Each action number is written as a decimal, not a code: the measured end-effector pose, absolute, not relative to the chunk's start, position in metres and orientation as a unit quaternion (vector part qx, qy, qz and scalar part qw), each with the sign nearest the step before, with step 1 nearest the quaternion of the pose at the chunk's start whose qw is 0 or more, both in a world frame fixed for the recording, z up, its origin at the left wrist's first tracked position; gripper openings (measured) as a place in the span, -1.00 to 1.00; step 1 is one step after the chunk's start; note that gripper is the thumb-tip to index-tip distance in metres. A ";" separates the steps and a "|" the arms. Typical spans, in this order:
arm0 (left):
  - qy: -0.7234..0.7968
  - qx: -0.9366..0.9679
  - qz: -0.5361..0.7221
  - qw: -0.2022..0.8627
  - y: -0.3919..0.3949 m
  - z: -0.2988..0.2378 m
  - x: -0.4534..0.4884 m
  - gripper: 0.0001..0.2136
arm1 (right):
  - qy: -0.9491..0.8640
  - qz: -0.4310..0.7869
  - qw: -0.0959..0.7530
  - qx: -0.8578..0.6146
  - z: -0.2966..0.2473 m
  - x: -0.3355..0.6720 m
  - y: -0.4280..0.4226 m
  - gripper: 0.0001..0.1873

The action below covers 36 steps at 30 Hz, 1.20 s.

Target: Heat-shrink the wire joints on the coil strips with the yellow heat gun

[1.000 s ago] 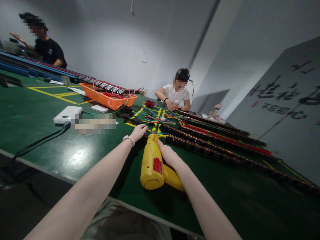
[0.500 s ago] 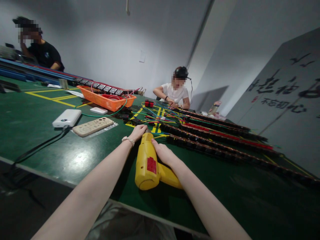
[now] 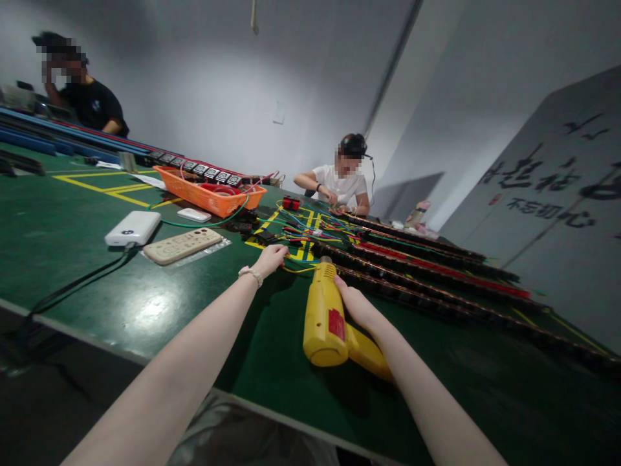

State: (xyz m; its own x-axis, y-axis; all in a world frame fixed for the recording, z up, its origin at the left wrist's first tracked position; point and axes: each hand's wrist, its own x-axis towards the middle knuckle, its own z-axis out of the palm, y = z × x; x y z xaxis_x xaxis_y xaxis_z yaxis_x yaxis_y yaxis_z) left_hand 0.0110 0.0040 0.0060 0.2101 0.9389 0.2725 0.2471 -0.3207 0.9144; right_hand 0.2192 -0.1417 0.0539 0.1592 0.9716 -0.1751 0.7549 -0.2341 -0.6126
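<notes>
My right hand is wrapped round a yellow heat gun with a red label on its side. Its metal nozzle points away from me, toward the wires and long dark strips. To the left of the nozzle, my left hand has its fingers closed at the end of a yellow wire. The wire runs right toward the nearest dark strip, passing close to the nozzle. Coloured wires with dark connectors lie just beyond both hands.
On the green table an orange basket holds red items. Left of my hands are a white power bank with a black cable and a beige phone case. Across the table sits a co-worker; another person is at far left.
The heat gun has moved right with my right hand, away from my left hand. More of the yellow wire now shows between them. My left hand stays nearly in place.
</notes>
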 end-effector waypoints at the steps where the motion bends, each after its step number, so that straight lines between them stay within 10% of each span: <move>1: 0.439 0.678 0.450 0.380 0.004 0.006 0.011 -0.72 | -0.584 0.271 0.199 -0.739 0.054 0.222 -0.141 -0.24; 36: 0.455 0.704 0.426 0.339 -0.005 0.013 0.011 -0.67 | -0.592 0.197 0.156 -0.766 0.059 0.218 -0.148 -0.14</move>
